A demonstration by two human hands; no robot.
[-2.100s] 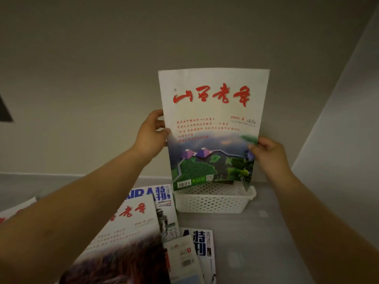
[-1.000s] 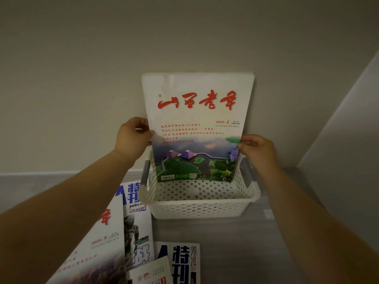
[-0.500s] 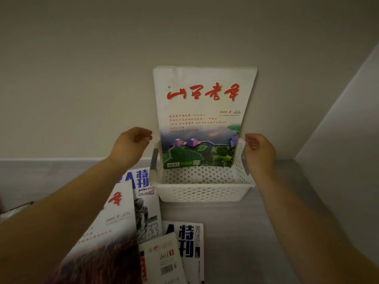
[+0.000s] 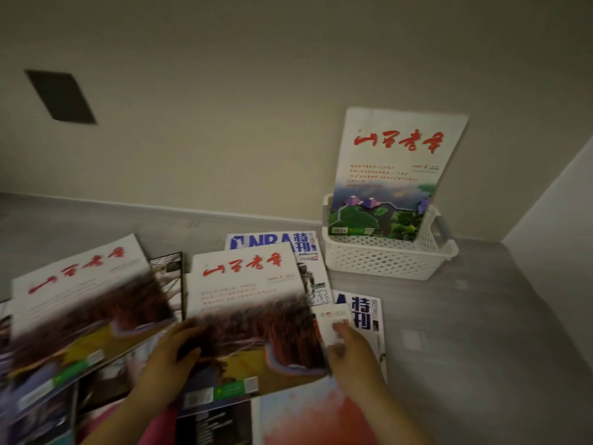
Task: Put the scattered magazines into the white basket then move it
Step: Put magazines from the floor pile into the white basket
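Note:
The white perforated basket (image 4: 385, 261) sits on the floor by the wall, at the right. One magazine (image 4: 394, 175) with a red title and a green landscape stands upright in it and leans on the wall. In the scattered pile, a second red-titled magazine (image 4: 250, 309) with a dark reddish cover lies at the centre. My left hand (image 4: 173, 358) grips its left edge, thumb over the cover. My right hand (image 4: 353, 358) holds its right edge with curled, blurred fingers.
A matching red-titled magazine (image 4: 86, 303) lies to the left. A blue NBA magazine (image 4: 272, 244), another blue-lettered one (image 4: 365, 313), a small white booklet (image 4: 333, 319) and a pink cover (image 4: 314, 415) surround the centre one. A side wall (image 4: 552, 220) rises at right.
Both hands let go of the magazine, which now stands in the basket. They came down and left to the pile and took hold of the centre magazine. The view swung left.

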